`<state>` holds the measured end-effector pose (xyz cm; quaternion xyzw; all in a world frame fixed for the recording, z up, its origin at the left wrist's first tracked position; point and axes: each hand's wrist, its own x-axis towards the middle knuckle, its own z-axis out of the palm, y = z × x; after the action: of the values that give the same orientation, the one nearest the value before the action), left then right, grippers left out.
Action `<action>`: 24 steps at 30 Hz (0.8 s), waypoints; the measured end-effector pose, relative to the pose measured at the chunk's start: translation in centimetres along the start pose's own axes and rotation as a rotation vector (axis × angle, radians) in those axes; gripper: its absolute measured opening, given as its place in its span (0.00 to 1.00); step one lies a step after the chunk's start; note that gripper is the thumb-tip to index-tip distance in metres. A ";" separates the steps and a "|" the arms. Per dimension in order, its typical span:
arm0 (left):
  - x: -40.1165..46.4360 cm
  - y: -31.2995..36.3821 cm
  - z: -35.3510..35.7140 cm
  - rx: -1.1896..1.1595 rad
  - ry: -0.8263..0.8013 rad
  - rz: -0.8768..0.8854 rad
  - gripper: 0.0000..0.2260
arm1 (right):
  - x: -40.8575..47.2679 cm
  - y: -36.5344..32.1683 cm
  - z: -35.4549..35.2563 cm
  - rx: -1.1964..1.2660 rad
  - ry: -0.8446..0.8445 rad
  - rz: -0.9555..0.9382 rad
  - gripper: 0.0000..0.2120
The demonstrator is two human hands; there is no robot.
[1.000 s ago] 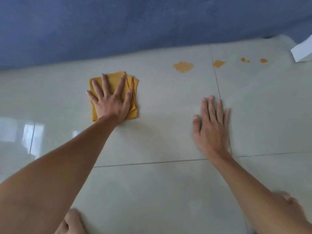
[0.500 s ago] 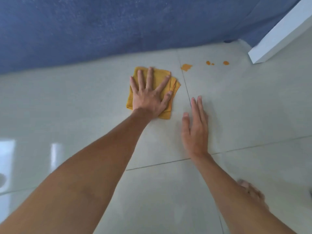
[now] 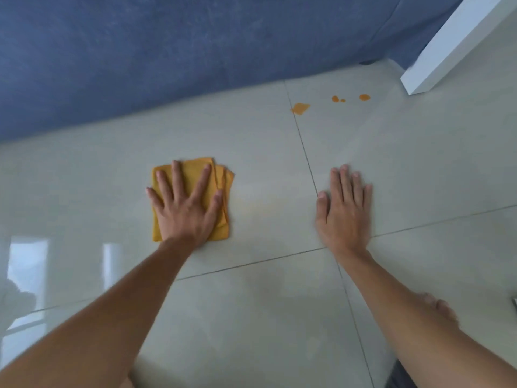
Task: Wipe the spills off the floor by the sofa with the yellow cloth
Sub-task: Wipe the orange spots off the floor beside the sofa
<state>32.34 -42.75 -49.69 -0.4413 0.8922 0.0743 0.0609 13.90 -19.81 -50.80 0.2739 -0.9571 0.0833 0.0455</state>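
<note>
A folded yellow cloth [image 3: 221, 219] lies on the pale tiled floor [image 3: 265, 163], left of centre. My left hand [image 3: 186, 208] presses flat on it with fingers spread, covering most of it. My right hand [image 3: 344, 208] rests palm-down on the bare tile to the right, holding nothing. An orange spill [image 3: 300, 108] sits on a tile joint further away. Two small orange drops [image 3: 335, 98] and another orange drop [image 3: 364, 97] lie beyond it to the right. All spills are near the blue sofa [image 3: 195, 51]. A faint smear shows on the tile just right of the cloth.
The sofa's blue fabric front runs along the whole far side. A white furniture edge [image 3: 447, 49] stands at the upper right, close to the drops. My foot [image 3: 436, 306] shows behind my right forearm. Window reflections glare on the floor at the left.
My left hand slid the cloth over the largest orange spill and back toward me. That spill is gone from the tile. My right hand stayed flat on the floor.
</note>
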 end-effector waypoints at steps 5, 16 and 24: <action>9.9 3.1 -1.2 -0.028 0.020 -0.120 0.30 | 0.0 0.0 0.6 -0.023 0.008 0.004 0.27; 4.3 16.9 0.2 -0.014 -0.025 0.341 0.28 | 0.2 0.6 0.2 0.353 0.222 0.039 0.23; -3.1 6.8 0.8 0.045 -0.019 0.336 0.28 | 3.1 2.2 -0.4 0.170 0.129 0.038 0.25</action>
<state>28.80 -36.09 -49.39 -0.2835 0.9543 0.0678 0.0660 10.16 -19.52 -50.27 0.2525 -0.9467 0.1823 0.0819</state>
